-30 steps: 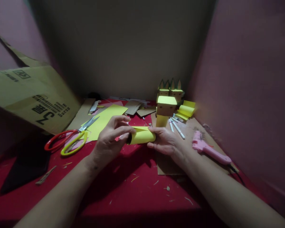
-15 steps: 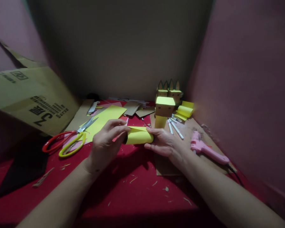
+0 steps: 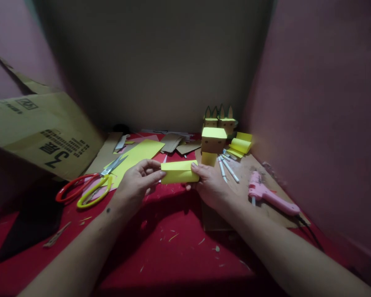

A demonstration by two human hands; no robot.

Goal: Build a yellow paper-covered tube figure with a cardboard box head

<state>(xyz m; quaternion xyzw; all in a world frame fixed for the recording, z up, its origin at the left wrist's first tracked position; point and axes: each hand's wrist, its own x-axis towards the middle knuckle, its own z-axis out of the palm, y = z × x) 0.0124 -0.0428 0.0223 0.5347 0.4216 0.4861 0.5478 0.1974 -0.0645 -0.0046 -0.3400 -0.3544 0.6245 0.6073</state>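
A folded piece of yellow paper (image 3: 179, 175) is held above the red cloth, with a flap lying along its upper side. My left hand (image 3: 139, 177) pinches its left end between thumb and fingers. At the other end, my right hand (image 3: 210, 181) grips it, thumb pressed on the top and fingers beneath. Just behind the right hand stands a cardboard box figure (image 3: 214, 142) with a yellow top and yellow lower part. Scissors (image 3: 95, 185) with one red and one yellow handle lie open to the left of my left hand.
A pink glue gun (image 3: 270, 194) rests on a cardboard sheet (image 3: 216, 216) at right, near white markers (image 3: 230, 169) and curled yellow paper (image 3: 241, 144). Figures with pointed ears (image 3: 219, 117) stand behind. Yellow sheets (image 3: 136, 159) and a large carton (image 3: 46, 132) are at left. Scraps litter the red cloth (image 3: 170, 264).
The yellow paper has gone from a rounded, open curl to a flatter fold. My left hand has shifted slightly left, its thumb now on the paper's front.
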